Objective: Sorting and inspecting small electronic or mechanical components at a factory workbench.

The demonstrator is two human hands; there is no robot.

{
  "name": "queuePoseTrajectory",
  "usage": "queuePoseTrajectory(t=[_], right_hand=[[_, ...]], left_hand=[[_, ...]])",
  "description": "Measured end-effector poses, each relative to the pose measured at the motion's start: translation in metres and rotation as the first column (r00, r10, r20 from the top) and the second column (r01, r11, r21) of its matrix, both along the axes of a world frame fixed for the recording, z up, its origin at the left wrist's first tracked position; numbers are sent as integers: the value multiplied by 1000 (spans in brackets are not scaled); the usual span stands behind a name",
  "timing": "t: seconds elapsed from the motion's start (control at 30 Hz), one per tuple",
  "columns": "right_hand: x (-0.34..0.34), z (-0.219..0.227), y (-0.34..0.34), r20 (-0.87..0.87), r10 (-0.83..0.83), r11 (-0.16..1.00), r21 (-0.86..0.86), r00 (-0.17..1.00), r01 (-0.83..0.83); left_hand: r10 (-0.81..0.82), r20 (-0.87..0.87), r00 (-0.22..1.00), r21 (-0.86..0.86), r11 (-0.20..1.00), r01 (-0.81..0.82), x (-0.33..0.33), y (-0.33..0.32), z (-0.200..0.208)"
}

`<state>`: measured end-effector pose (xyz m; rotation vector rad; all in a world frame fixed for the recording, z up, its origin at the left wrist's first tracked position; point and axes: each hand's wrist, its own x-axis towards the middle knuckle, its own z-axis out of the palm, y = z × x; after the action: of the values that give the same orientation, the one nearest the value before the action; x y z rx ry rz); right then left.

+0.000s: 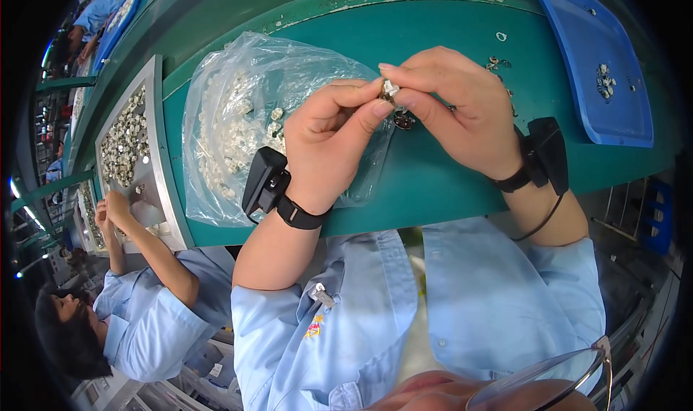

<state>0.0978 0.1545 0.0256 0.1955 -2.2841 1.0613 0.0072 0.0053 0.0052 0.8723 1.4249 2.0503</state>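
Green worktable [447, 32] spans the upper middle of the frame, its near edge just in front of the wearer's light blue shirt [491, 288]. At lower left, a co-worker [148, 331] in a similar shirt reaches over a metal-framed tray [157, 108] of small pieces. Left of centre lies a clear plastic bag [310, 56] of white parts [227, 151], probably set there for easy reach. At upper right stands a blue tray [567, 39]; its raised rim likely keeps the few bits on it from straying. Two hands meet at top centre: the left hand [321, 133] and right hand [465, 108] are each narrowed to a pinch, thumb and forefinger closed on one small white-and-brown part [390, 88]. Gripping from both sides seems to suit something so tiny, steadying it while leaving its face visible. Beside the right thumb sits a dark shiny piece [404, 120]; whether it rests on the table, I cannot tell. Smallest, a white ring [501, 36] lies on the green at upper right
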Motion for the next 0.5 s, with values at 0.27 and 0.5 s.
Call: queuePoseTrajectory(t=[0.27,0.5], right_hand=[[3,5,-9,104,-3,933,-358,995,40],[2,-2,-3,-16,80,993,-85,997,-81]], left_hand=[[85,-193,978,-57,994,-97,2,1,2],[65,-199,978,-44,996,-75,-1,-2,2]])
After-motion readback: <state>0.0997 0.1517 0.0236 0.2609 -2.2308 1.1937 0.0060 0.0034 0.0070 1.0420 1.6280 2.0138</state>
